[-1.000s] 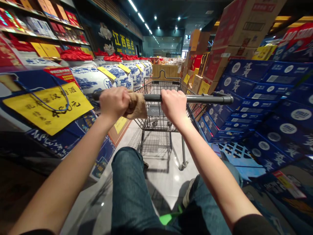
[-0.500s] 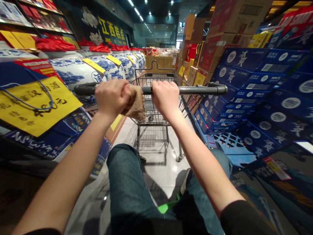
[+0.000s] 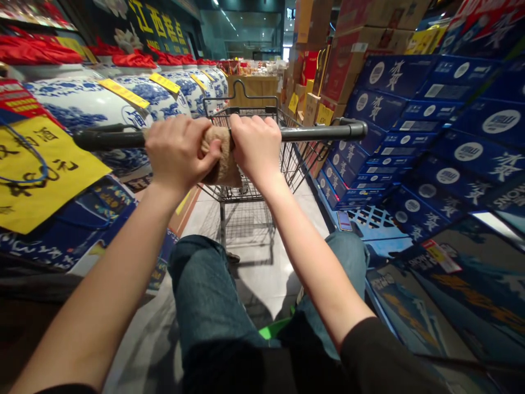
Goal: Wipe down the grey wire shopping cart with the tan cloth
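Observation:
In front of me is a wire shopping cart (image 3: 295,158) with a dark grey handlebar (image 3: 320,133). My left hand (image 3: 176,148) is closed on a brown cloth (image 3: 225,164), which it presses around the bar left of the middle. The cloth's lower end hangs below the bar. Close beside it, my right hand (image 3: 256,145) is wrapped over the handlebar, knuckles up. The right hand's fingertips are hidden behind the bar.
Blue-and-white jars (image 3: 69,98) with red cloth tops line the left, by a yellow price sign (image 3: 45,175). Stacked blue boxes (image 3: 394,109) stand right on a blue pallet (image 3: 381,224), with a phone (image 3: 343,221) near my knee. Cartons (image 3: 353,60) rise behind.
My left hand has slid along the handlebar with the cloth, its thumb now showing over it. The right hand still grips the bar, now nearer the left. The view has shifted slightly.

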`<state>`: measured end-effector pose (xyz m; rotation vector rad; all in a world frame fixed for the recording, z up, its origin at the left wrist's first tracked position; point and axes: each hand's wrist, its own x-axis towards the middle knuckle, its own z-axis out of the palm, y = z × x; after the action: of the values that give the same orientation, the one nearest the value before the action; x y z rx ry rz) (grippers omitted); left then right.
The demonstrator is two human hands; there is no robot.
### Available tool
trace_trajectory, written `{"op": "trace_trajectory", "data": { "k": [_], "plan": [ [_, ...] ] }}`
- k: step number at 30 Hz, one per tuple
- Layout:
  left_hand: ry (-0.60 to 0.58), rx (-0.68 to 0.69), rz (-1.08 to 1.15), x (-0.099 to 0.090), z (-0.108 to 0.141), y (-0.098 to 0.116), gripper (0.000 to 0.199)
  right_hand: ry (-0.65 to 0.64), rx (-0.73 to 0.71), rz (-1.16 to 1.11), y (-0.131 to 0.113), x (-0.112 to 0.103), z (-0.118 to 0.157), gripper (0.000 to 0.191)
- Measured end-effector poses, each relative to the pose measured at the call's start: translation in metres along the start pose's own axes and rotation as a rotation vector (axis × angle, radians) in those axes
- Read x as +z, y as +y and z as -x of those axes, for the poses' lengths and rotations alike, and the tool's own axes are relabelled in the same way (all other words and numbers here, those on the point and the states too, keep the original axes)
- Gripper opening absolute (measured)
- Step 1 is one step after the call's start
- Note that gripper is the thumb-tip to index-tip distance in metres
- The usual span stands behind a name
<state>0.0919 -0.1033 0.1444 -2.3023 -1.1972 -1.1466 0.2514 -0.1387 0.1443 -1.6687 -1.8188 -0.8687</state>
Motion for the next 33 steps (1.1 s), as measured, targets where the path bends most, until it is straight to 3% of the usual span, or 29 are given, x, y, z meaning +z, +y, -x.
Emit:
{"op": "trace_trajectory", "data": {
  "k": [3,5,8,11,13,16,19,21,24,28,30,33],
  "plan": [
    [0.086,-0.129,-0.139,-0.008,0.002,-0.044,0.048,0.024,0.009,-0.032,0.000,0.002,-0.001,0.038],
    [0.144,-0.232,-0.123,-0.011,0.002,-0.057,0.045,0.035,0.020,-0.057,-0.003,0.004,-0.002,0.036],
    [0.164,-0.299,-0.120,-0.007,-0.001,-0.035,0.043,0.045,0.033,-0.081,-0.008,0.004,-0.002,0.033],
    [0.058,-0.073,-0.067,0.002,-0.001,0.003,0.045,0.049,0.024,-0.093,-0.007,0.001,0.000,0.032],
    [-0.004,0.058,-0.023,0.005,0.001,0.009,0.046,0.034,0.016,-0.087,-0.003,-0.001,0.001,0.033],
    [-0.006,0.080,-0.098,0.000,0.009,-0.025,0.056,0.006,0.013,-0.066,0.003,-0.002,0.002,0.033],
    [0.116,-0.057,-0.185,-0.013,0.017,-0.072,0.057,0.010,0.008,-0.062,0.004,0.000,0.001,0.033],
    [0.153,-0.148,-0.143,-0.019,0.018,-0.083,0.052,0.013,0.007,-0.062,0.001,0.001,0.000,0.034],
    [0.187,-0.252,-0.068,-0.015,0.013,-0.055,0.043,-0.008,0.010,-0.044,-0.006,-0.002,0.000,0.035],
    [0.057,-0.063,-0.081,0.000,0.005,-0.005,0.043,-0.054,0.007,-0.007,-0.008,-0.011,0.002,0.033],
    [-0.002,0.038,-0.055,0.002,0.007,-0.008,0.046,-0.072,0.001,0.006,-0.005,-0.013,0.003,0.034],
    [-0.007,0.042,-0.073,-0.004,0.014,-0.049,0.055,-0.073,0.002,-0.003,0.000,-0.013,0.003,0.034]
  ]
}}
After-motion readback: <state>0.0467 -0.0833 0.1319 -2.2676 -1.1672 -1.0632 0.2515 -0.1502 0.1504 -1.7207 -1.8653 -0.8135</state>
